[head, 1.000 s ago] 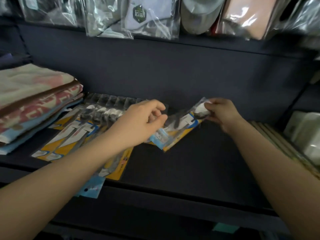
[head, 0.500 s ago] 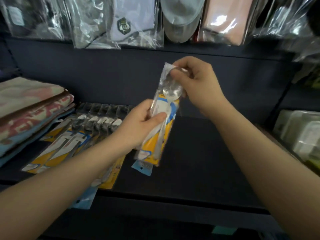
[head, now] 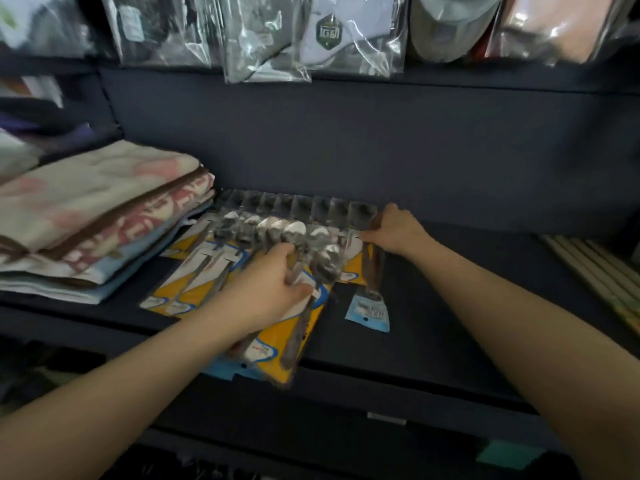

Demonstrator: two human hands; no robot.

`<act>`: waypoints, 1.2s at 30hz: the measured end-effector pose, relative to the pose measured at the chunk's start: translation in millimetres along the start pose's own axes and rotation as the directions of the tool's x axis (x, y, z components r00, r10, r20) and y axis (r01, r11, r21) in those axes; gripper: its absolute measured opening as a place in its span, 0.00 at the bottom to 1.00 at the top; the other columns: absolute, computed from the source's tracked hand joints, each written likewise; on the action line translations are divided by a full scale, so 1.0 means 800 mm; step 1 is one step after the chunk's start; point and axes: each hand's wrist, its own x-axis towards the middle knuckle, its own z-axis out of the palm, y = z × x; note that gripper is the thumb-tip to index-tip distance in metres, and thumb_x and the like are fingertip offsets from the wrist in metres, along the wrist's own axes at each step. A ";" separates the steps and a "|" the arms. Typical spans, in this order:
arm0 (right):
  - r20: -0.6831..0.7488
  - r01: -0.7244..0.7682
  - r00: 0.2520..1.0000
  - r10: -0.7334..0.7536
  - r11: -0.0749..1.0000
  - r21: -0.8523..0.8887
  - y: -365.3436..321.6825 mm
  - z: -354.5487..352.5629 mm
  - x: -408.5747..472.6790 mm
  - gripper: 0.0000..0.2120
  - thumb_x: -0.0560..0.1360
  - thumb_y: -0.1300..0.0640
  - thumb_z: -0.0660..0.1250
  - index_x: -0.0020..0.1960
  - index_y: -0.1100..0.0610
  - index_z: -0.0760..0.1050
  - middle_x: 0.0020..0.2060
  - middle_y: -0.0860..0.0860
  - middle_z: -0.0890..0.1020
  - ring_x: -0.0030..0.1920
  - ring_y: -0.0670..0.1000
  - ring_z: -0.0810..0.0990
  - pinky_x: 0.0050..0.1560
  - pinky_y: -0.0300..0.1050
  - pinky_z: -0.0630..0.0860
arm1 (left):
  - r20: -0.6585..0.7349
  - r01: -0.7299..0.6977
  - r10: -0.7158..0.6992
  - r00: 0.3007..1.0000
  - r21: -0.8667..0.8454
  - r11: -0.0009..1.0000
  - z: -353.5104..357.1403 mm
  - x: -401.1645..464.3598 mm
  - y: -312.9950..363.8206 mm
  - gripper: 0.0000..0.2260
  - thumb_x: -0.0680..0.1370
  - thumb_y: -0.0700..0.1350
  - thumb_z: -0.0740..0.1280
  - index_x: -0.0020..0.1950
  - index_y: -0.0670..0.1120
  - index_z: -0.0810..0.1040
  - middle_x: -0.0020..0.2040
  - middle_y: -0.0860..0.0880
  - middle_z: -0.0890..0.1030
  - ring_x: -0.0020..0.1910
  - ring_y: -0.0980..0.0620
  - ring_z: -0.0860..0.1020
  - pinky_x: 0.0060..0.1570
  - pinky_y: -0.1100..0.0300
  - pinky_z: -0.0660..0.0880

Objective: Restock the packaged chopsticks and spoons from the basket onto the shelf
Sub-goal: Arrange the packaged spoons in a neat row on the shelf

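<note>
Dark shelf (head: 450,327): left hand (head: 266,292) grasping front spoon packet (head: 298,327); right hand (head: 394,230) pinching back-row packet (head: 367,271); folded towels (head: 97,216) beside.

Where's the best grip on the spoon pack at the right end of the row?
Pinch the spoon pack at its blue header card, coming in from the front shelf edge. That end lies flat, bare and nearest; the right hand holds the far end, and neighbouring packs overlap its left side.
</note>
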 end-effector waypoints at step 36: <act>-0.052 0.139 0.985 -0.165 0.575 0.806 -0.069 -0.033 -0.077 0.12 0.78 0.67 0.55 0.40 0.57 0.71 0.32 0.53 0.74 0.27 0.48 0.73 0.27 0.38 0.68 | -0.025 -0.328 0.327 0.945 -0.112 0.938 -0.040 -0.005 -0.007 0.18 0.77 0.55 0.56 0.65 0.54 0.70 0.55 0.60 0.77 0.50 0.60 0.77 0.49 0.67 0.73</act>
